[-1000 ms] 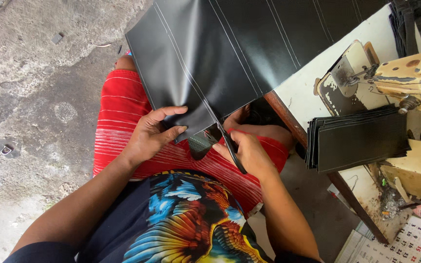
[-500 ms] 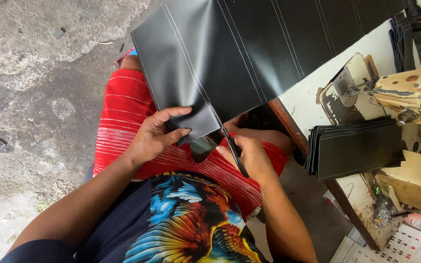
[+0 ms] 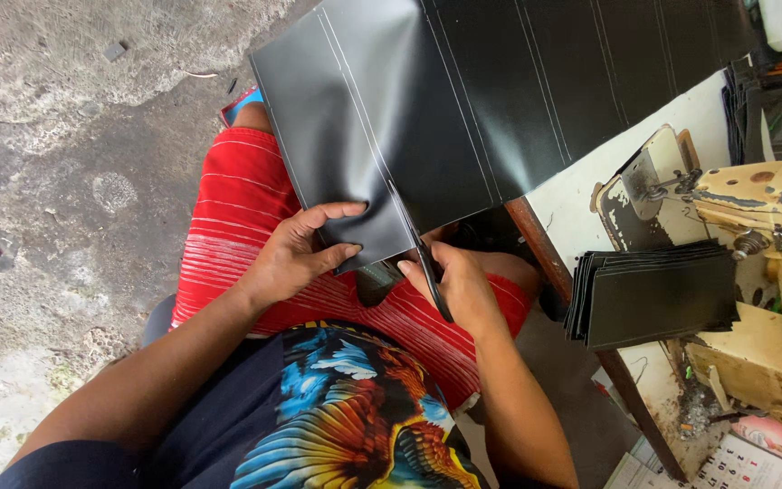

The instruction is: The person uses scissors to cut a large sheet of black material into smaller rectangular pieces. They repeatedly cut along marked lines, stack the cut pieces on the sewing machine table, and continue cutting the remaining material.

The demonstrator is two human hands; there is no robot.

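The large black chalk-lined sheet of faux leather (image 3: pixel 463 109) should be kept taut by the gripping left hand (image 3: pixel 305 254) while the dark scissors (image 3: pixel 427 272) grasped in the right hand (image 3: pixel 463 290) are guided along the white line.

Left hand (image 3: pixel 296 256) pinching, right hand (image 3: pixel 463 288) closed

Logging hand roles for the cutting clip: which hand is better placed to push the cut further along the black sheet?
Right, likely. The right hand already holds the scissors, blades at the black sheet beside a white marked line. The left hand pinches the sheet's near edge, bracing it.
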